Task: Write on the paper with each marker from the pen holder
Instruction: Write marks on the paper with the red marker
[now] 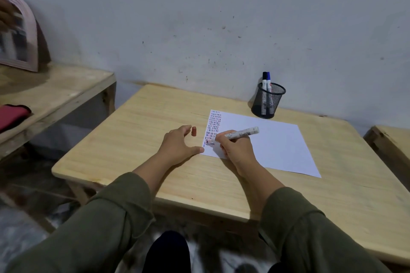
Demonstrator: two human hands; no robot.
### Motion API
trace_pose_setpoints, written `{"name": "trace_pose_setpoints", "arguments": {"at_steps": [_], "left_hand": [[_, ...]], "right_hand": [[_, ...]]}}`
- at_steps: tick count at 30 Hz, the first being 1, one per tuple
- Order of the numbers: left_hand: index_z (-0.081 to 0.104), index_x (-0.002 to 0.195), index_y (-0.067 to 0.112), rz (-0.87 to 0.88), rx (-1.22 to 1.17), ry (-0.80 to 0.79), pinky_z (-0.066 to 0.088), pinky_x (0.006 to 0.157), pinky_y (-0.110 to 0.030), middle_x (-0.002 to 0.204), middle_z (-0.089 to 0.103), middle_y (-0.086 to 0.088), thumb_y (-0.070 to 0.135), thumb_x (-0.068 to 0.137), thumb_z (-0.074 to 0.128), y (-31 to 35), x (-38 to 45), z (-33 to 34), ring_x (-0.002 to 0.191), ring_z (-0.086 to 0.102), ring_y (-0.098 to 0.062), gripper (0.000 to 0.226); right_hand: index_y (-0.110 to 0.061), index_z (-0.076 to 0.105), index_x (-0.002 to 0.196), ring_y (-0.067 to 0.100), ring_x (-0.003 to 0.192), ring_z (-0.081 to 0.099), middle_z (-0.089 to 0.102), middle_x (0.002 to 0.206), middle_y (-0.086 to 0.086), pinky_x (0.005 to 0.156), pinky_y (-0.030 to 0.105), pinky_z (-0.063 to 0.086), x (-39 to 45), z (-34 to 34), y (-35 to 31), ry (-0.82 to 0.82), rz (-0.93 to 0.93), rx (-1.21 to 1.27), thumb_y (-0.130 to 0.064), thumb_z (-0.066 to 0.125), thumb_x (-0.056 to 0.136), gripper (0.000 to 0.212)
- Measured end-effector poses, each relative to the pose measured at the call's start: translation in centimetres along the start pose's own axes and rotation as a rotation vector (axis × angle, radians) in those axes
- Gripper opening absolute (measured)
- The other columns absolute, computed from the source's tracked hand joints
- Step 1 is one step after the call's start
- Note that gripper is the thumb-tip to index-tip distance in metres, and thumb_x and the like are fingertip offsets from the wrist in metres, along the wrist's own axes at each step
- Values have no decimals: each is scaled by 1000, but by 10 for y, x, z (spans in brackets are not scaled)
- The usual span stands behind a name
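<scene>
A: Nearest us, two green sleeves point(106, 217) are reaching over the counter point(137, 131). What are the hands doing?

B: The right hand point(235, 147) is gripping a marker point(240, 134), its tip touching the paper point(266, 144) at the bottom of a column of short dashes. The left hand point(177, 146) is lying open, thumb at the paper's corner, holding nothing.

A: And the red cap point(194, 131)?

B: It's standing just beyond the left fingers. I'd press that corner down and keep the strokes short and light; two markers are waiting in the pen holder point(268, 101).
</scene>
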State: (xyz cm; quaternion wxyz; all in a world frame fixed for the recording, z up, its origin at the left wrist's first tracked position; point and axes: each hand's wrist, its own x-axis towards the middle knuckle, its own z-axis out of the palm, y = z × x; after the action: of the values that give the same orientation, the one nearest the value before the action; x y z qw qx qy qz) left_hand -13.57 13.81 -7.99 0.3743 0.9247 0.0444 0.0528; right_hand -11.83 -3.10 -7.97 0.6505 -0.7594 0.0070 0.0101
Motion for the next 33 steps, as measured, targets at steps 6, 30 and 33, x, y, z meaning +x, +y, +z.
{"name": "trace_pose_setpoints", "arguments": {"at_steps": [6,30,33], "left_hand": [[51,128,15,16,5,2,33,102,-24,141,52,-5,34,68,79,2,-3,-1,131,46,-16,69],[50,130,14,6,-11,-10,33,102,-24,141,52,-7,33,67,79,1,-3,-2,132,46,-17,72],[50,132,17,-31,-116,21,33,102,-23,137,56,-5,31,73,75,2,1,0,129,49,-14,66]], "right_hand": [[-11,69,87,9,80,65,71,87,-1,64,19,46,-1,1,3,-43,-7,-78,-24,63,81,15],[-14,66,79,12,71,60,65,77,2,60,20,44,-5,-1,-4,-40,11,-26,-18,63,82,6],[-14,65,79,9,54,51,59,61,0,48,17,40,-6,-3,-8,-27,19,78,-15,64,84,5]]}}
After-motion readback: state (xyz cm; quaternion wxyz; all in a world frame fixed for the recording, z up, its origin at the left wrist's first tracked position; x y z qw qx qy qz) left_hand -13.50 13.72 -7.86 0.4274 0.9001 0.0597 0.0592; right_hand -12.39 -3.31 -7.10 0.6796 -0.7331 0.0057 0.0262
